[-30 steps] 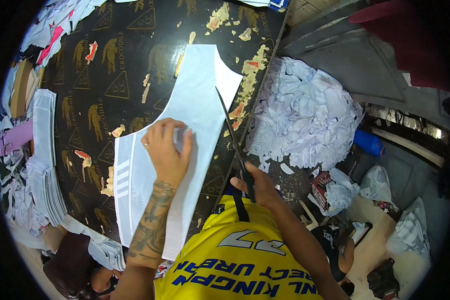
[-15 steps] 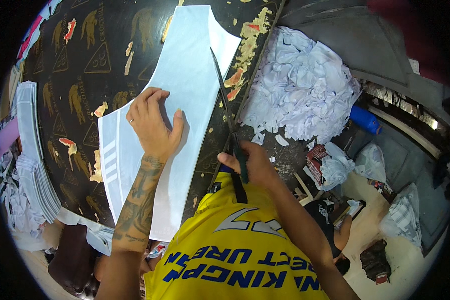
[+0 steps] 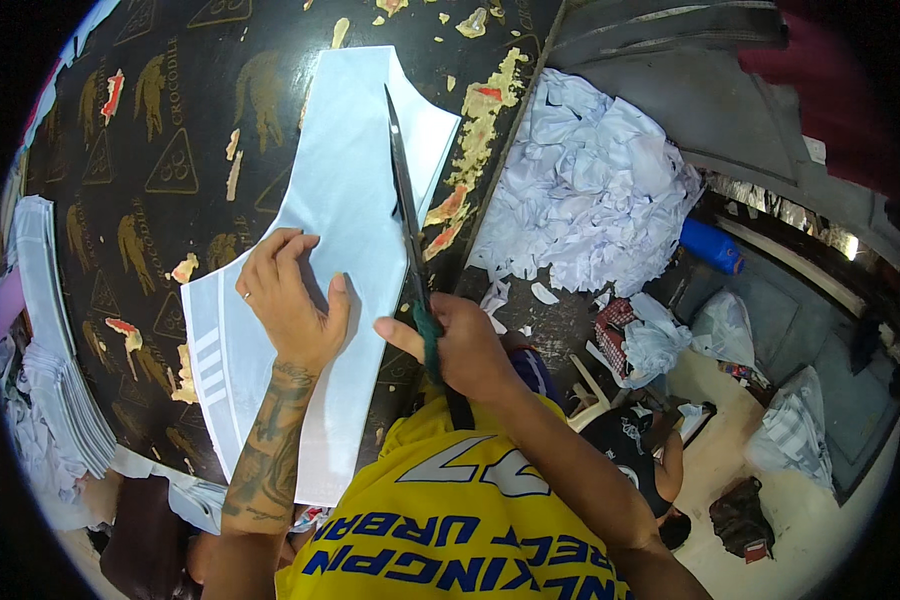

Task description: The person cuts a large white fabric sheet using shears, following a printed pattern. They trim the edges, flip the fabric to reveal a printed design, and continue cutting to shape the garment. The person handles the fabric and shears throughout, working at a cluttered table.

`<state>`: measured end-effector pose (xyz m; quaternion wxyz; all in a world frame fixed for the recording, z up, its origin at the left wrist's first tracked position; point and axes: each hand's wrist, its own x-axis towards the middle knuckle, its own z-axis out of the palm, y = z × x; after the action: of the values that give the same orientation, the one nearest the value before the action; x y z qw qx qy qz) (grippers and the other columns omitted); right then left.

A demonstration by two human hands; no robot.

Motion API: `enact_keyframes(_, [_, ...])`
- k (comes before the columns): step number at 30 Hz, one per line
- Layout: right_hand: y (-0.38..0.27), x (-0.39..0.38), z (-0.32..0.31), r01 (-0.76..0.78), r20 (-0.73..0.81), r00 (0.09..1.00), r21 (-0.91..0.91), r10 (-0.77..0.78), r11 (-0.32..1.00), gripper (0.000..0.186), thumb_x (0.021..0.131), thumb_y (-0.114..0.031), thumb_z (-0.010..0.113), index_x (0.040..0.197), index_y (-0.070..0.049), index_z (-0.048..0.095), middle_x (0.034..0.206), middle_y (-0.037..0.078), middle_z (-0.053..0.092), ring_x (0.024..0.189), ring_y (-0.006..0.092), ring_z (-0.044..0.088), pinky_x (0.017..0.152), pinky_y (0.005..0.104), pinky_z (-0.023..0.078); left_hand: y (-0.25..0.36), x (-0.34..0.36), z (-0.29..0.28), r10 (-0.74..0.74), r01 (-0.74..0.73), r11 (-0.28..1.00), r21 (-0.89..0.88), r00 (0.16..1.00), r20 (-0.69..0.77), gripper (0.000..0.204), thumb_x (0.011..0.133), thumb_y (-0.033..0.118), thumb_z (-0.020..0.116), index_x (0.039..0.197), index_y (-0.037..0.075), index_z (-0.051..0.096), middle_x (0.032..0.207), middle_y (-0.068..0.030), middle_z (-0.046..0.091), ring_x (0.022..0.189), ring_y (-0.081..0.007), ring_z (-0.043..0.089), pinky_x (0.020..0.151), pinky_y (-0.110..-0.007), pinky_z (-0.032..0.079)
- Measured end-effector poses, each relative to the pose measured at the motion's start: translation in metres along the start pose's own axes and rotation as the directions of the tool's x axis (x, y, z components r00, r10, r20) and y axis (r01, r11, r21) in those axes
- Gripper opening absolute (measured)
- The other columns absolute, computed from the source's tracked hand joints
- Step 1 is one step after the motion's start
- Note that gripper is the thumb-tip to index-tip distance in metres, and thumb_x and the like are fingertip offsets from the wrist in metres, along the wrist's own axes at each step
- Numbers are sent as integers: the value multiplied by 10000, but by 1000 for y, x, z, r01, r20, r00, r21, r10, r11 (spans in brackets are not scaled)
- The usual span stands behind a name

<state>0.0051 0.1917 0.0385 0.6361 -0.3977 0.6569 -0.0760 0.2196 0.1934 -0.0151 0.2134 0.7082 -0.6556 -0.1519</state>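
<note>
A long pale blue-white cut fabric piece (image 3: 345,180), with white stripes along its left edge, lies flat on the dark table. My left hand (image 3: 295,298) rests on its middle, palm down, with the thumb and fingers apart. Long dark shears with a green handle (image 3: 406,200) are gripped in my right hand (image 3: 473,345) at the table's right edge. Their blades lie over the right side of the fabric, tips pointing away from me near the curved far end. Whether the blades are cutting the cloth I cannot tell.
The printed black tabletop (image 3: 195,110) has worn, peeled patches. White fabric scraps (image 3: 590,180) are heaped right of its edge, near a blue roll (image 3: 712,246). Stacked cut pieces (image 3: 45,300) lie at far left. Another person (image 3: 635,455) is at lower right, by plastic bags (image 3: 795,430).
The shears and my right hand have moved left and farther up along the fabric. My left hand keeps its place on the cloth. The whole view has shifted slightly.
</note>
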Motion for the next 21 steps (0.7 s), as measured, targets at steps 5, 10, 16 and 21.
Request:
enact_keyframes(5, [-21,9,-1,-41,8,999,-85,42,996,451,917,-455,881,817,-55,699,712,-50,578,670,61,493,611,273,418,-2,-3,1,4,-4,1000,1,1000,5,510,929,450,669,1253,57,659,1331,-130,591,1299,-335,491,1092,-517,284])
enact_keyframes(10, [-35,23,-2,-115,59,991,-53,118,992,484,918,-493,870,831,-40,724,697,-37,585,657,67,502,590,280,411,4,4,-1,-12,12,1000,-14,1000,-7,497,924,430,673,1249,55,659,1332,-129,591,1297,-338,491,1089,-510,290])
enact_keyframes(16, [-50,46,-14,-37,-7,999,-55,37,998,561,866,-547,895,803,-18,720,657,19,635,609,91,578,573,294,450,6,4,-5,-34,34,997,-65,999,-1,403,936,342,670,1233,69,665,1314,-123,599,1282,-333,502,1084,-507,297])
enact_keyframes(21, [-77,38,-88,149,12,989,35,-150,988,440,963,-372,849,755,-34,660,662,-44,566,581,73,507,531,301,426,33,22,-1,-245,233,963,-132,966,-78,322,888,246,762,1179,120,701,1245,-93,606,1224,-308,532,1047,-505,336])
